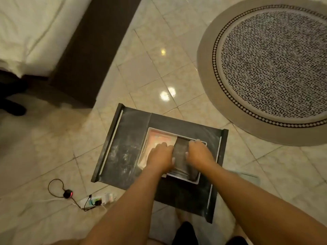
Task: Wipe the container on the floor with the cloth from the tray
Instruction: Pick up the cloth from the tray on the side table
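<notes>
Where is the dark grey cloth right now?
Head view, centre-bottom: the dark grey cloth lies in the white rectangular tray on the black table, between the left hand and right hand.

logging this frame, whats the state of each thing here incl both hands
left hand: inside the white tray, fingers curled on the dark cloth
right hand: inside the tray, gripping the cloth's other side
dark cloth: in the tray, held between both hands
white tray: resting on the dark table
dark table: top dusty, smeared white
power strip: on the floor, plug inserted
</notes>
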